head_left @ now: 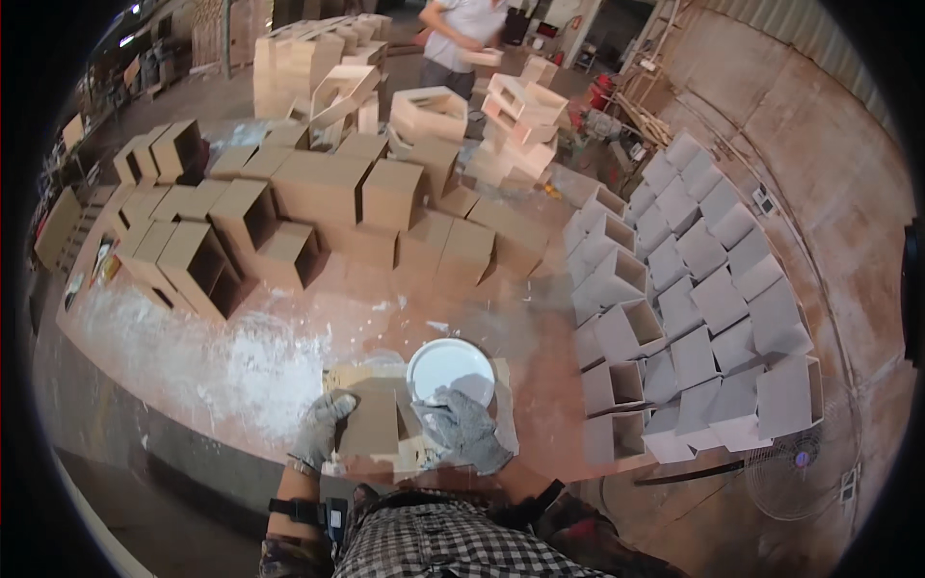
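My left hand [326, 426], in a grey work glove, grips the left side of a small brown box [370, 424] at the table's near edge. To the right of that box is a round white tub [451, 368], its inside pale and smooth. My right hand [466, 432], gloved the same way, is at the tub's near rim with its fingers bent together. What those fingers hold, if anything, is hidden. Under the box and tub lies a stained, pale sheet of board [505, 409].
Brown open-ended boxes [323, 183] are stacked across the table [482, 313]; white powder marks its left side. Grey-white boxes [694, 289] stand in rows at right, near a fan [798, 462]. Behind, a person [464, 34] handles a piece near pale wooden frames [429, 114].
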Tool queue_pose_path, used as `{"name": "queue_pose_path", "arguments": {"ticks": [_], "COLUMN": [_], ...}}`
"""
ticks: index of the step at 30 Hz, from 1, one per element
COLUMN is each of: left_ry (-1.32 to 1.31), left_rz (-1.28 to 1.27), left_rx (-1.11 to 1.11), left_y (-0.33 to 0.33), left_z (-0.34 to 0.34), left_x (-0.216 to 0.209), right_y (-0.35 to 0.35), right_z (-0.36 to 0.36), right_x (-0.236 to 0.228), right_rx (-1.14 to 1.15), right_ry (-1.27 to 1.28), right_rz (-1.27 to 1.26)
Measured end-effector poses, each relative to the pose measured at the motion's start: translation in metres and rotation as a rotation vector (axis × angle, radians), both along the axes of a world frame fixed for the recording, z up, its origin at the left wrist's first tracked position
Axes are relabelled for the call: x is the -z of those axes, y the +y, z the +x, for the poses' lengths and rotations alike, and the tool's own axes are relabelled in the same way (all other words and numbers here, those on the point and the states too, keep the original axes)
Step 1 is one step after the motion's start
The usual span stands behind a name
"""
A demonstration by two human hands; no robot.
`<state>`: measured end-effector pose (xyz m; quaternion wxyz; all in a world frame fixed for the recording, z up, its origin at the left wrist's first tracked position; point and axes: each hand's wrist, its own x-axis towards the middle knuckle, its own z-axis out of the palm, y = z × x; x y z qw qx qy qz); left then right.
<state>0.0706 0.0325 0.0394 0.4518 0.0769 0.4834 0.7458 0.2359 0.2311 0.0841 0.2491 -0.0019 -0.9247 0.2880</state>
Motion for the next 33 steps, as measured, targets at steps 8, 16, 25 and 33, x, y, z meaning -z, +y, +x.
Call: {"name": "queue_pose_path", "arguments": {"ticks": [8,16,25,33], "left_ry": [0.111,0.272,0.463,0.505], "left_rz": [0.03,-0.161,-0.077,-0.217], "left_rx": [-0.02,-0.029,-0.087,-0.039], "left_y": [-0.054,-0.048,-0.035,-0.042], "left_z": [0.034,0.051,0.048,0.052], "left_x": [0.013,0.067,0.079,0.067], "right_y": [0.003,-0.043,-0.027,-0.025], "right_z": [-0.009,-0.061,-0.136,-0.076], "right_x": [0.029,-0.018,0.002,0.024], "right_rx": [-0.005,-0.455,-0.141,-0.341], "right_ry": [-0.057,-0.394,-0.519,-0.358], "right_rz": [0.153,0.524,0.739,0.539]}}
